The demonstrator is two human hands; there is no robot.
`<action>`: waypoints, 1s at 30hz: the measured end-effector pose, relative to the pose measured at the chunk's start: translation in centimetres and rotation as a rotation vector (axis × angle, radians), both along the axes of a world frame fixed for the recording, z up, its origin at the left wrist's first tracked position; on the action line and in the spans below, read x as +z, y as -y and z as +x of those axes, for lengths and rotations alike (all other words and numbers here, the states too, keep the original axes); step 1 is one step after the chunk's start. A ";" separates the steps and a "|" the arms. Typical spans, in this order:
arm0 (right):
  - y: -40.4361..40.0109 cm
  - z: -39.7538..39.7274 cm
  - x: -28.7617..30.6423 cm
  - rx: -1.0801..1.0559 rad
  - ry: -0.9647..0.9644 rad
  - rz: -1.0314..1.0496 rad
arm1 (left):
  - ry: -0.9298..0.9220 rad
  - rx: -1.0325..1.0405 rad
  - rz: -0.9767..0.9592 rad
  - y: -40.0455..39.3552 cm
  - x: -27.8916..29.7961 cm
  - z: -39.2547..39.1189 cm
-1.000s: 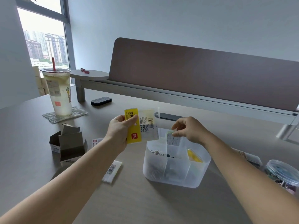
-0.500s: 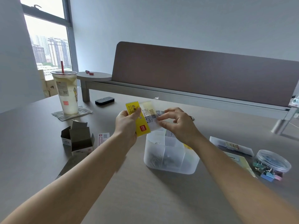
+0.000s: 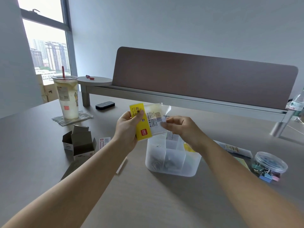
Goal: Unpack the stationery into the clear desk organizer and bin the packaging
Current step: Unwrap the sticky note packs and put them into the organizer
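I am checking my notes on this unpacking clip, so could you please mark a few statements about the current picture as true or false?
1. The left hand holds the sticky-note packet by its yellow end. True.
2. The right hand rests flat on the desk. False: it is raised over the organizer, fingers pinching the packet's clear end.
3. The tub of binder clips stands inside the organizer. False: it stands on the desk to the organizer's right, apart from it.
4. An opened cardboard box sits on the desk left of the organizer. True.
5. The iced drink has a red straw. True.
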State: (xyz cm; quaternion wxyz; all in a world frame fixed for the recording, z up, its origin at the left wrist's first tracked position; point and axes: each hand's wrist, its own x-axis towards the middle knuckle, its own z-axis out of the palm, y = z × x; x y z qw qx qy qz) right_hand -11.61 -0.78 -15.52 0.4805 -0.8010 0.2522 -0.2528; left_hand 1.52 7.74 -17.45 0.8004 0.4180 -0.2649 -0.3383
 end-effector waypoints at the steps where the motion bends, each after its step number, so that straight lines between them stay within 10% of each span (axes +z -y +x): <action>1: 0.0 0.0 0.1 0.005 0.006 0.019 | 0.002 -0.002 0.006 0.1 -0.1 0.0; 17: 3.1 -0.3 0.0 -0.116 0.159 0.080 | -0.029 0.119 0.058 0.9 -0.5 1.6; 30: 6.2 -1.3 1.8 -0.190 -0.161 -0.440 | -0.056 0.123 0.114 1.7 -1.1 3.6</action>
